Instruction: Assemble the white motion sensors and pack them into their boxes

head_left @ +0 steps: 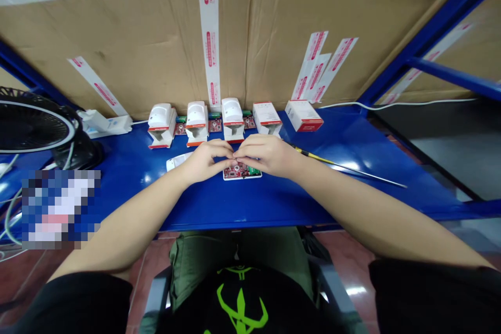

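Observation:
A red circuit board [235,170] with a green component lies in a shallow white housing on the blue table, partly covered by my fingers. Over its far edge, the fingertips of my left hand [209,160] and my right hand [270,155] come together. Both hands have bent fingers in a pinch, and whatever is between the tips is hidden or too small to name. Just left of the board, partly behind my left hand, lies a white plastic cover [178,161]. Right of my right hand, a yellow-and-black screwdriver [313,155] with a long thin shaft rests on the table.
Along the back stand white sensor units [159,115] on open small boxes, with red boards [215,125] between them. A white-and-red box [304,115] stands further right. At left are a black fan [35,125], a power strip [111,125] and cables. Cardboard [156,36] backs the table.

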Available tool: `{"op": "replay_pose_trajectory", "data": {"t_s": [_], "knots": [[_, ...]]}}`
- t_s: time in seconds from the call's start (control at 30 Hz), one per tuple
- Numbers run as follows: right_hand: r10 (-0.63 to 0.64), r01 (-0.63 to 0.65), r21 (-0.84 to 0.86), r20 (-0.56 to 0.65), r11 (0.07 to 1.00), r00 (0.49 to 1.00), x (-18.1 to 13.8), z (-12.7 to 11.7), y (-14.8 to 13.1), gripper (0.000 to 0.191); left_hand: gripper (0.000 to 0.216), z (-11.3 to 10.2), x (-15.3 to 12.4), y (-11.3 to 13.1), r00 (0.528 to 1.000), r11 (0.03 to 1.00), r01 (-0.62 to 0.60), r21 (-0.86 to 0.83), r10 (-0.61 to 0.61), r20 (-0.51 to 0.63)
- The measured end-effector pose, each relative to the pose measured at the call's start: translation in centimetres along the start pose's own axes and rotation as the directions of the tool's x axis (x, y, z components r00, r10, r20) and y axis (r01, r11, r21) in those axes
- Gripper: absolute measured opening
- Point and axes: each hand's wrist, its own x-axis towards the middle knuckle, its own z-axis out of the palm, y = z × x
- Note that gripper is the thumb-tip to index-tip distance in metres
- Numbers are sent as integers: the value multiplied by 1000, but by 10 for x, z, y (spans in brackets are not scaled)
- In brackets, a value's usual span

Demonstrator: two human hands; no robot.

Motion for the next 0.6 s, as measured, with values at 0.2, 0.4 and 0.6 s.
{"op": "replay_pose_trajectory", "data": {"t_s": [0.2,0.4,0.6], "knots": [[-24,25,69,-23,997,999,1,2,1,26,46,3,3,1,998,974,68,-216,-65,18],[99,-107,101,82,989,992,-4,-9,1,22,46,7,5,4,997,984,70,-165,-65,34],[423,-362,-272,217,892,880,-18,-34,24,21,39,-11,1,-1,989,989,27,143,-47,138]]}}
